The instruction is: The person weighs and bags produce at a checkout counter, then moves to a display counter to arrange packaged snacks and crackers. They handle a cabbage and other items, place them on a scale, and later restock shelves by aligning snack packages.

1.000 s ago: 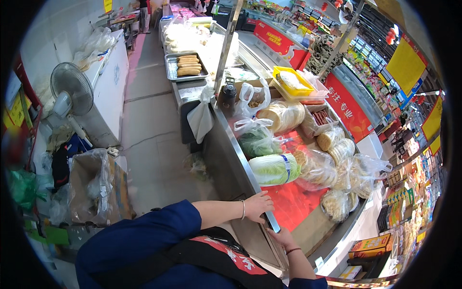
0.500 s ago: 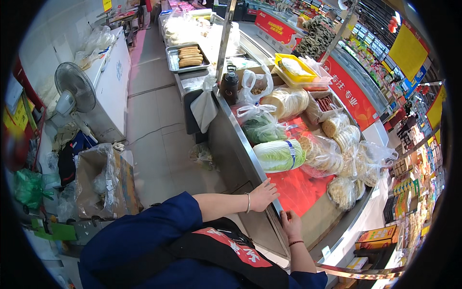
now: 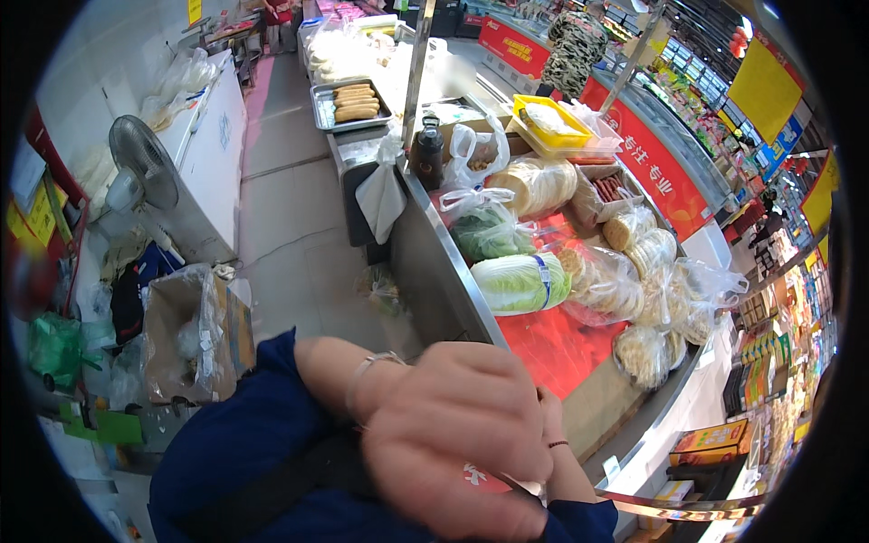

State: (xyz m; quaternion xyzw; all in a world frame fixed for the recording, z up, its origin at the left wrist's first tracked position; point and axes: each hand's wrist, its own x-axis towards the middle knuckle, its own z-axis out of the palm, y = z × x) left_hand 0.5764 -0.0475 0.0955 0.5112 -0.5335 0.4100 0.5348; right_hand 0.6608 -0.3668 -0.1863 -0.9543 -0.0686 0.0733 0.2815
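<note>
My left hand (image 3: 457,434) is raised close in front of me, blurred, with its fingers curled in. Their tips are hidden, and nothing shows in the hand. Behind it, my right hand (image 3: 550,418) is at the metal rim of the counter (image 3: 455,271); its fingers are mostly covered by the left. The nearest goods are a napa cabbage (image 3: 518,284) with a blue band and a bag of green vegetables (image 3: 491,231). Several clear bags of round flatbreads (image 3: 602,288) lie further right on the red counter surface (image 3: 557,351).
A dark bottle (image 3: 426,154), a yellow tray (image 3: 552,122) and a tray of sausage-shaped items (image 3: 355,105) stand toward the far end. On my left are a cardboard box (image 3: 186,339), a fan (image 3: 143,163) and a white chest freezer (image 3: 210,154). A person in camouflage (image 3: 577,52) stands beyond the counter.
My left hand has left the counter rim and come up toward me, its fingers now curled. My right hand stays at the rim. The person in camouflage has shifted left.
</note>
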